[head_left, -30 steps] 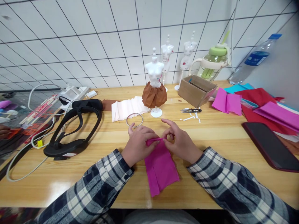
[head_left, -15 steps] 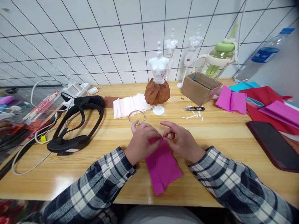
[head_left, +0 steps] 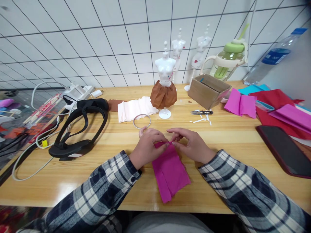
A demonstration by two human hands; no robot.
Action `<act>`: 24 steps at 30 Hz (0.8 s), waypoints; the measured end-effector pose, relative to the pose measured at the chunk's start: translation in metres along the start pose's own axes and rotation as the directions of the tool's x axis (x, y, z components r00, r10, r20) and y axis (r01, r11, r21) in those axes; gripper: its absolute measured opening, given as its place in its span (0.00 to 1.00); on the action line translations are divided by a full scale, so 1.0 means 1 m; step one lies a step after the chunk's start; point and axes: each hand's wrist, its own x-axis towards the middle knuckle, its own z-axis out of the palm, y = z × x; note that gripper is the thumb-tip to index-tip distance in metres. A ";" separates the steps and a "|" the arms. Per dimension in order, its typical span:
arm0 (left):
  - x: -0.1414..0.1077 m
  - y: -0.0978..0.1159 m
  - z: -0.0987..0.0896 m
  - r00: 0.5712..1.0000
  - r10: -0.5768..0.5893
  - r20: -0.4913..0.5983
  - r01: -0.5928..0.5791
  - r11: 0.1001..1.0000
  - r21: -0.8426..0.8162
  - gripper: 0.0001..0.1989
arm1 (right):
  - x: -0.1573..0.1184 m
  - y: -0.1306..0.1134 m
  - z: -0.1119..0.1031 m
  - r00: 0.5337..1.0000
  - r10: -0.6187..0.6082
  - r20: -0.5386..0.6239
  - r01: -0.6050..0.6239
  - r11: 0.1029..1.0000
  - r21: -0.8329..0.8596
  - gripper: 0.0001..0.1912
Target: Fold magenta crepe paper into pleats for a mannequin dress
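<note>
A magenta piece of crepe paper [head_left: 171, 173] hangs down toward the table's front edge, its top edge pinched between both hands. My left hand [head_left: 148, 147] is closed, thumb and forefinger gripping that edge from the left. From the right, my right hand [head_left: 191, 145] pinches the same edge close beside it, with the forefinger raised and bent. Small gathers show where the fingertips meet. Just beyond my left hand lies a thin metal ring [head_left: 142, 121]. A white mannequin torso [head_left: 165, 69] in a brown gathered skirt [head_left: 163, 94] stands farther back.
Thread snips [head_left: 202, 112] lie by white paper scraps, in front of a cardboard box [head_left: 209, 91]. Black headgear [head_left: 80, 129] and white cables are on the left. On the right are a phone [head_left: 285, 150], magenta and red sheets, a green-lidded bottle [head_left: 228, 60] and a water bottle [head_left: 274, 58].
My right hand has shifted slightly right along the top edge of the magenta crepe paper. Both hands still pinch it, and its lower right corner has swung a little to the right.
</note>
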 end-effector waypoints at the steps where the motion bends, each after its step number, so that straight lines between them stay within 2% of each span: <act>1: 0.000 0.000 0.000 1.000 -0.002 0.017 0.002 1.000 0.004 0.06 | 0.000 0.001 0.000 1.000 0.005 -0.006 -0.005 1.000 -0.018 0.20; 5: 0.002 -0.005 -0.001 0.996 -0.003 0.091 0.004 1.000 -0.004 0.10 | 0.003 0.008 -0.002 0.996 0.074 -0.059 -0.077 0.995 -0.064 0.22; 8: 0.003 -0.011 -0.003 0.995 -0.051 0.090 0.049 0.999 0.020 0.14 | 0.005 0.016 -0.006 0.982 0.146 -0.123 -0.156 0.985 -0.071 0.22; 11: 0.005 -0.017 -0.005 0.993 -0.088 0.079 0.082 0.993 0.081 0.11 | 0.007 0.023 -0.008 0.969 0.191 -0.160 -0.205 0.975 -0.080 0.21; 15: 0.008 -0.024 -0.002 0.994 -0.090 0.059 0.083 0.990 0.117 0.07 | 0.008 0.029 -0.009 0.964 0.226 -0.142 -0.235 0.971 -0.051 0.19; 18: 0.008 -0.028 0.001 0.995 -0.088 0.053 0.082 0.991 0.110 0.06 | 0.008 0.029 -0.011 0.973 0.213 -0.085 -0.216 0.976 -0.034 0.17; 22: 0.008 -0.031 0.001 0.993 -0.096 0.063 0.088 0.989 0.121 0.06 | 0.008 0.030 -0.015 0.993 0.110 -0.049 -0.117 0.977 -0.175 0.15; 24: 0.008 -0.031 0.001 0.994 -0.086 0.062 0.077 0.988 0.136 0.06 | 0.008 0.031 -0.015 0.993 0.103 -0.055 -0.112 0.975 -0.190 0.17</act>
